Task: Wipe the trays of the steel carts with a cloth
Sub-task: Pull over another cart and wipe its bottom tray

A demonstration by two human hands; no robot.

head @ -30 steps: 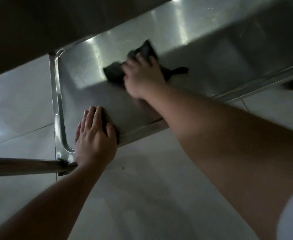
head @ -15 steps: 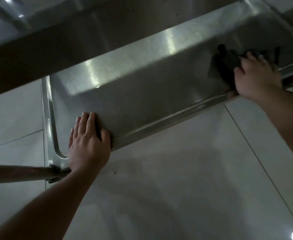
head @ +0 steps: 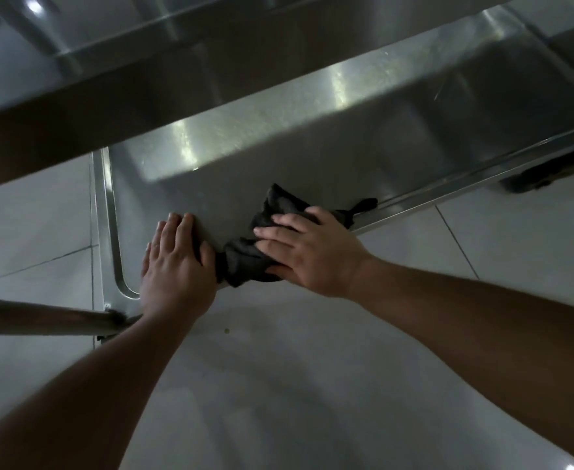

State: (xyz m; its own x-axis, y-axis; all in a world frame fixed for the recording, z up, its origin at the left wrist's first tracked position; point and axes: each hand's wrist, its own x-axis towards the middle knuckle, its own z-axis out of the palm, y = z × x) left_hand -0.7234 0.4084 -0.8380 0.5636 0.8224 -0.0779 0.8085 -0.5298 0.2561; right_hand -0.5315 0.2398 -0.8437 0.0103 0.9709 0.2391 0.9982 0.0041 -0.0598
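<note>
2 hands on tray (head: 312,137): right hand (head: 312,252) presses cloth (head: 261,239) flat, left hand (head: 173,262) flat beside it.

We lose the lower tray (head: 312,157) at the right frame edge, its far part hidden under the upper shelf (head: 143,83). The right hand (head: 312,252) covers the cloth (head: 244,262) middle.

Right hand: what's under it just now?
Under the right hand lies the dark cloth, bunched and pressed onto the tray near its front edge. The cloth's middle and the steel beneath it are covered. The left hand rests flat beside it.
</note>
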